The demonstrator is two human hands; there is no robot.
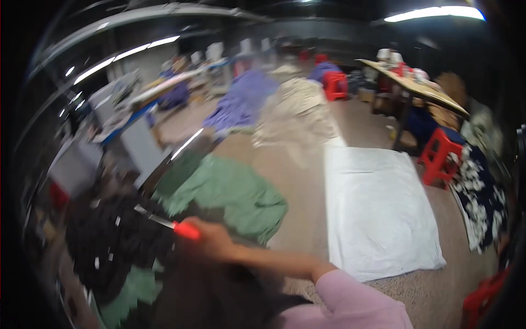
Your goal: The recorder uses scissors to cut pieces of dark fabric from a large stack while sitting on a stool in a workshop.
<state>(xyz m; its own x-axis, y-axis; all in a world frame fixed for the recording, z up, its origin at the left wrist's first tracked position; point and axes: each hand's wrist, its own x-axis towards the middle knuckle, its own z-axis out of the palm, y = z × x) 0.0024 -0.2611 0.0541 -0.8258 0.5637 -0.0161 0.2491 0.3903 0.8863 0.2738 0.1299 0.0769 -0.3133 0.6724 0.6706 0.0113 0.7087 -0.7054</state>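
My right hand (211, 241), reaching leftward from a pink sleeve, is closed around the handle of a red-handled tool (187, 230). Its slim metal part points left and up; blur hides whether it is a blade or a pair of scissors. Under and beyond the tool's tip lies a heap of dark cloth (109, 236) with small white tags on it. Green cloth (230, 192) is piled just past my right hand, and a smaller green piece (131, 293) shows below the dark heap. My left hand does not appear.
A flat white sack (378, 214) lies on the floor to the right. Farther off are cream cloth (298, 109) and purple cloth (241, 101) in heaps. A red stool (440, 156) stands by a long table (416, 88). Workbenches (131, 142) line the left.
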